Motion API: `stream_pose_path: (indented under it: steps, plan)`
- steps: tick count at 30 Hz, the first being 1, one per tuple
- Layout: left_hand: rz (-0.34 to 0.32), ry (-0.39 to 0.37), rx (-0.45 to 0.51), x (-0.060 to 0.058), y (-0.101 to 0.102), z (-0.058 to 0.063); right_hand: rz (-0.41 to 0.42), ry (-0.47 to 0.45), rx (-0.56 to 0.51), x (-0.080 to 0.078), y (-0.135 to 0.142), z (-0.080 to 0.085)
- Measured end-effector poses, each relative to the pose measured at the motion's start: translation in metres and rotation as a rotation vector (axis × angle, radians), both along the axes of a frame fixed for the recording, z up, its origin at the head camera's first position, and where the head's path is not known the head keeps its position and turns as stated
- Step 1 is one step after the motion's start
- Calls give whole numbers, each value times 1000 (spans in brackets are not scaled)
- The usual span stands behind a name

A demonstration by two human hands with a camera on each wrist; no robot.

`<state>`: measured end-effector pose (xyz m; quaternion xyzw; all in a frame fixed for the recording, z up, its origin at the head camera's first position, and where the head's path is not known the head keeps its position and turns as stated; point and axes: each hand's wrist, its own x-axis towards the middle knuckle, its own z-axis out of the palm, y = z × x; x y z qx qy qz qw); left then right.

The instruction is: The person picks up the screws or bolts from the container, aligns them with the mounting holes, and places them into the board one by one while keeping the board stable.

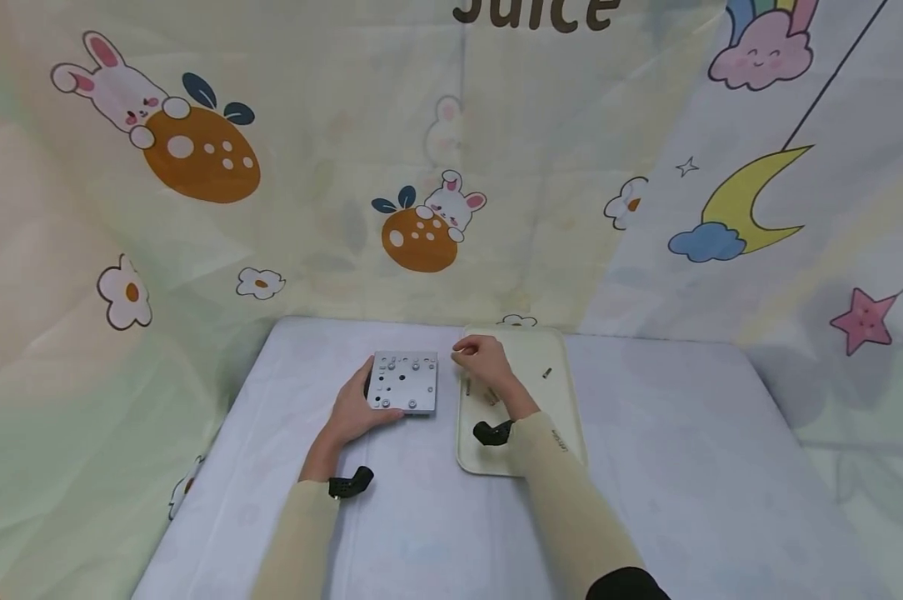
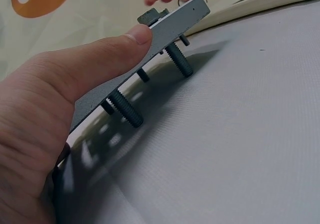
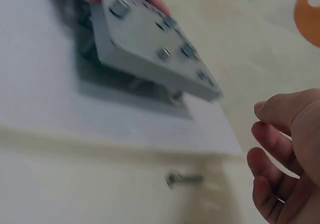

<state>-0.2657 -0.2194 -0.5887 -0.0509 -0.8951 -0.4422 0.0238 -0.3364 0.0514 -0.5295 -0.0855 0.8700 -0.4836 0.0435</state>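
Note:
A square grey metal plate (image 1: 402, 383) is held at its left and near edges by my left hand (image 1: 354, 408). The left thumb (image 2: 135, 36) lies along its edge. Bolt heads and holes dot its upper face, and threaded bolts (image 2: 126, 108) with shorter pins stick out below, over the cloth. My right hand (image 1: 485, 360) is above the tray's far left corner, right of the plate, its thumb and fingers curled together. A thin curved piece (image 2: 179, 1) shows at its fingertips in the left wrist view; its kind is unclear. The right wrist view shows the plate blurred.
A cream tray (image 1: 522, 462) with a raised rim lies right of the plate, under the right forearm. Several small screws lie in it, one screw (image 1: 546, 372) toward its right side. White cloth (image 1: 676, 467) covers the table, and a printed curtain (image 1: 331, 167) hangs behind.

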Motion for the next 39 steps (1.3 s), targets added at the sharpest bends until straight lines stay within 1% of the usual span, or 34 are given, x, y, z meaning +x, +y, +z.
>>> stream_pose_path:
  steps: [3, 5, 7, 9, 14, 19, 23, 27, 31, 33, 39]
  plan:
    - [0, -7, -10, -2, 3, 0, -66, 52, 37, -3, 31, 0]
    - [3, -14, -14, -2, 4, 0, -112, 66, 57, -3, 52, 2]
    - [5, -24, -14, -1, 3, 1, -132, 66, 72, -4, 72, 3]
    - [13, -30, -24, 0, 1, 0, -118, 52, 96, -6, 91, 4]
    - [18, -31, -43, -1, -1, 0, -41, 4, 137, -6, 134, 9]
    - [5, -26, -32, -2, 0, 1, -12, -49, 146, -3, 164, 9]
    - [3, -26, -31, -1, 2, 0, 2, -108, 131, 1, 177, 2]
    - [6, -27, -22, 2, 0, -1, 20, -143, 85, 4, 180, -7]
    - [0, -22, -22, 2, 0, 0, 30, -134, 45, 4, 181, -15]
    - [-8, -17, -21, 2, 1, 1, 28, -122, 44, 3, 181, -19]
    - [-14, -2, -4, 3, 4, -1, 41, -94, 109, 1, 185, -29]
